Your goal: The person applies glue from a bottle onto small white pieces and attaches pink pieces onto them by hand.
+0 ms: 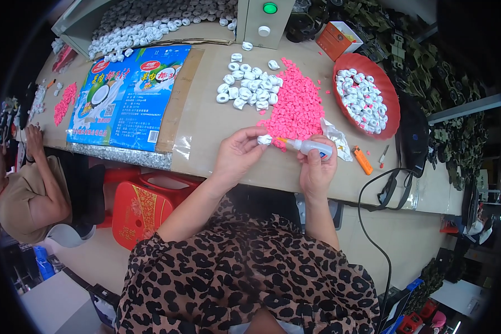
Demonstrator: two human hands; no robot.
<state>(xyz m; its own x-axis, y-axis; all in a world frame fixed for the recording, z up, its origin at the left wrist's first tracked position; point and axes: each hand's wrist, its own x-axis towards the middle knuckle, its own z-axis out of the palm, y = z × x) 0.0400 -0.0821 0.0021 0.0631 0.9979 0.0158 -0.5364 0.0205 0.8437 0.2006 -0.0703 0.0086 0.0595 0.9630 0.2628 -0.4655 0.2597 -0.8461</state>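
White piece (265, 140), small & roundish, is pinched btwn thumb and fingertips of L hand (238, 154), held over near part of table (206, 136). R hand (319, 170) grips a squeeze bottle (313, 146), tipped nearly flat, its yellowish nozzle (281, 140) aimed L at the piece; can't tell if tip touches. Step in hand, prob.: dabbing liquid from bottle onto piece. Next move likely calls for steady L pinch, light R squeeze, tip kept on target. Piece sits at L fingertips, to the L of R hand, w/ nozzle btwn. Just beyond: pile of pink bits (298, 103), w/ white pcs cluster (253, 86) against its L side. Further R: crumpled white paper (339, 146), orange lighter (363, 161), and, farther back, red bowl (393, 108) of white pcs, some showing pink. Further L: blue printed cardboard (125, 100); past it, co-worker's hand (34, 142) at table edge.
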